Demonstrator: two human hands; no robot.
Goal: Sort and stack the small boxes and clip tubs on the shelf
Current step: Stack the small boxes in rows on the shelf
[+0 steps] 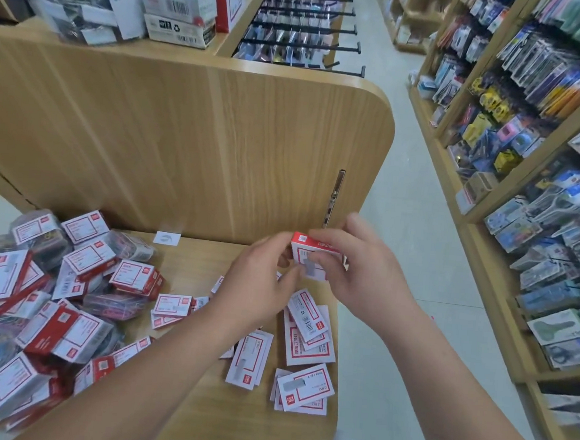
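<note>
Both my hands hold one small red-and-white box (313, 254) above the right end of the wooden shelf (189, 261). My left hand (260, 279) pinches its left side, and my right hand (354, 269) curls over its top and right side. Below them lie several flat small boxes (308, 338) spread on the shelf's right part. A heap of red-and-white boxes (83, 260) mixed with clear clip tubs (117, 307) fills the left part of the shelf.
A tall wooden end panel (218, 139) stands right behind the shelf. Above it sit cardboard boxes (179, 9) and bagged clips. An aisle floor (401, 227) runs on the right, flanked by racks of hanging stationery (528, 133).
</note>
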